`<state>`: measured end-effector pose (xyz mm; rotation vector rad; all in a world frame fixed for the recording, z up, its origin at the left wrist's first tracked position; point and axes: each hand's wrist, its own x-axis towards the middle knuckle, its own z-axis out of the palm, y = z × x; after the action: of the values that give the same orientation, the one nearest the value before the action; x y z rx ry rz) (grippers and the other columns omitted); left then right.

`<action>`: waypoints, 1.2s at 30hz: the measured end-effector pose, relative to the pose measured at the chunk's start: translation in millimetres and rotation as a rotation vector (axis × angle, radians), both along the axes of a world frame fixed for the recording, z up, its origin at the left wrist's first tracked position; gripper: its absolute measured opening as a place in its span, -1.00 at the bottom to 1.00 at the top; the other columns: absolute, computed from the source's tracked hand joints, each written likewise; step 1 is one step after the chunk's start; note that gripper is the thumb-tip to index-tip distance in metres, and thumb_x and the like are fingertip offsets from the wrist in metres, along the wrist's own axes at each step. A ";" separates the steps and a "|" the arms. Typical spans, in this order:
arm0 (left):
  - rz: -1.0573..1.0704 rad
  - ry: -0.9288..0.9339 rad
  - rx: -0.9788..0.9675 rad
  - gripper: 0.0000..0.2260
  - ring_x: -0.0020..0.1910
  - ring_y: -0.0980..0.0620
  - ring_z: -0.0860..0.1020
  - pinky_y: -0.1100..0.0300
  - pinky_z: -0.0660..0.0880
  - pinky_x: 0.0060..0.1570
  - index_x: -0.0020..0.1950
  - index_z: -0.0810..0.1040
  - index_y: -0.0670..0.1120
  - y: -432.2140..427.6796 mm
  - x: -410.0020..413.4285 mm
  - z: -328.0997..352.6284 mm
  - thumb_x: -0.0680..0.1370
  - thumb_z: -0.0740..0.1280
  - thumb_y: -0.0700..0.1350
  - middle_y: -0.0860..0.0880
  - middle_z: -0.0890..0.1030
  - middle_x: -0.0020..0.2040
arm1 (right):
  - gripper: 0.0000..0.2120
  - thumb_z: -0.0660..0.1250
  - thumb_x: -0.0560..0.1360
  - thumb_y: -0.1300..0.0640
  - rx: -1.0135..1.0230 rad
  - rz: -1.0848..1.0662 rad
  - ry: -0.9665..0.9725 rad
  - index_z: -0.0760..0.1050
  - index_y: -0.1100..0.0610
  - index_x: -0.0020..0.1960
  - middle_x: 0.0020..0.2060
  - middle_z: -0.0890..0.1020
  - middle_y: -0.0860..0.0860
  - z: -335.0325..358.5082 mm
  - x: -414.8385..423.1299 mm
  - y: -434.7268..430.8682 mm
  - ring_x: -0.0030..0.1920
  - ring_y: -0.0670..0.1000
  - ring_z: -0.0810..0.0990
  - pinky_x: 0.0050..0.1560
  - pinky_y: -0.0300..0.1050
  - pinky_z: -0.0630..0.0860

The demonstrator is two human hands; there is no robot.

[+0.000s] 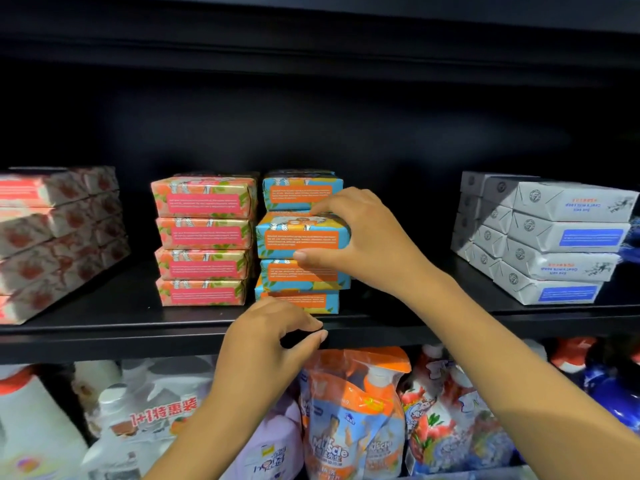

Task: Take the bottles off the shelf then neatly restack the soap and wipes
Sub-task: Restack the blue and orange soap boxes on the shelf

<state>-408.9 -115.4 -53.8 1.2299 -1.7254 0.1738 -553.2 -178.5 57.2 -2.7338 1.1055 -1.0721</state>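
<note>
Right hand (360, 233) has a grip on a blue-and-orange paper-wrapped soap bar (298, 237), second from the top. Left hand (270, 337) is loosely curled at the black shelf (104, 327) edge, holding nothing.

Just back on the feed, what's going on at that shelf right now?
A person is tidying soap on a black shelf. The right hand grips a blue soap bar, second from the top of the blue stack, and it sits a little out of line with the rest. The left hand hovers at the shelf's front edge, holding nothing. The pink stack beside it looks even. Bottles stand on the shelf below.
</note>
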 end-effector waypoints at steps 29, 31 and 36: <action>0.186 -0.552 -0.034 -0.45 0.01 -0.12 0.55 0.04 0.51 -0.05 0.08 0.58 -0.15 -22.9 15.4 65.0 0.47 0.13 0.28 -0.09 0.61 0.02 | -0.41 0.49 0.12 -0.29 0.135 -0.064 -0.498 0.50 -0.11 0.09 -0.01 0.57 -0.20 -34.3 -104.8 18.1 -0.02 -0.29 0.53 -0.16 -0.48 0.43; 0.155 -0.540 -0.038 -0.50 -0.04 -0.09 0.53 0.05 0.50 -0.12 0.02 0.54 -0.11 -23.6 15.1 65.4 0.47 0.12 0.29 -0.07 0.59 -0.02 | -0.44 0.39 0.10 -0.32 0.144 -0.072 -0.521 0.47 -0.18 0.06 -0.01 0.57 -0.20 -43.9 -112.4 16.8 -0.02 -0.28 0.54 -0.17 -0.48 0.44; 0.085 -0.496 0.032 -0.61 -0.08 0.02 0.43 0.16 0.35 -0.18 -0.03 0.44 0.02 -24.2 18.1 74.0 0.39 0.24 0.31 0.03 0.54 -0.03 | -0.34 0.42 0.10 -0.32 0.136 -0.108 -0.498 0.49 -0.07 0.14 0.02 0.56 -0.17 -52.7 -117.4 5.5 0.01 -0.24 0.52 -0.12 -0.49 0.42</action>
<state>-390.7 -139.6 20.2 1.3622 -2.1014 0.5410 -670.6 -173.0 4.5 -2.1458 1.1898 -1.5138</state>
